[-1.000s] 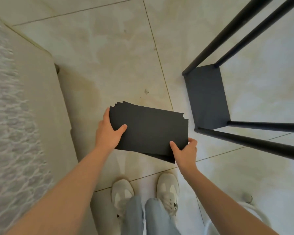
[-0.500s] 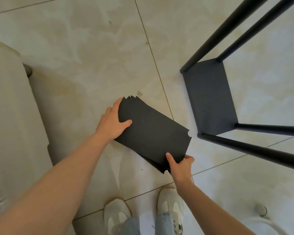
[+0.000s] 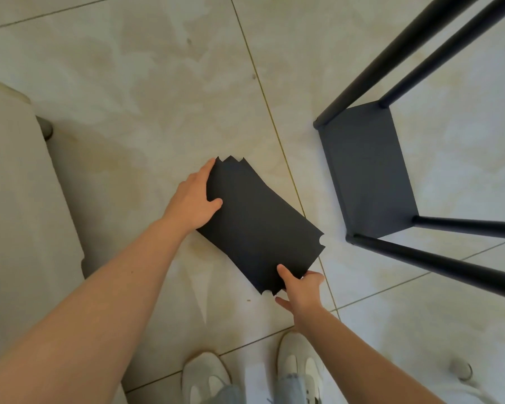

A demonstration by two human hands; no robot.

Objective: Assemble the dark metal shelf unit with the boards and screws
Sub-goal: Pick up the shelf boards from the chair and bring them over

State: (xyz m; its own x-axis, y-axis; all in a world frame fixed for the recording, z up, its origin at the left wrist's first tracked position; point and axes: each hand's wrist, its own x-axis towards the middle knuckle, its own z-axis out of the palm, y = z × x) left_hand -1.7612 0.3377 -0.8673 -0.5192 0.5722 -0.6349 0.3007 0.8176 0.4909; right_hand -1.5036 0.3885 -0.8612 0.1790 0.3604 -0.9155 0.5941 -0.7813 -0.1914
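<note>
A stack of several thin black shelf boards (image 3: 260, 225) with notched corners is low over the tiled floor, turned diagonally. My left hand (image 3: 194, 199) grips its far left end, thumb on top. My right hand (image 3: 299, 288) pinches the near right corner, thumb on top and fingers under it. To the right stands the dark metal shelf frame (image 3: 365, 170), with one board fitted at its bottom and black tubes (image 3: 432, 263) rising toward the camera.
A pale sofa or cushion edge (image 3: 21, 199) with a small leg fills the left side. My white shoes (image 3: 207, 377) stand at the bottom. A small round object and a white cable (image 3: 461, 371) lie at the bottom right.
Both hands have lowered the board stack toward the floor and rotated it from nearly level to diagonal. The view has shifted a little left of the frame.
</note>
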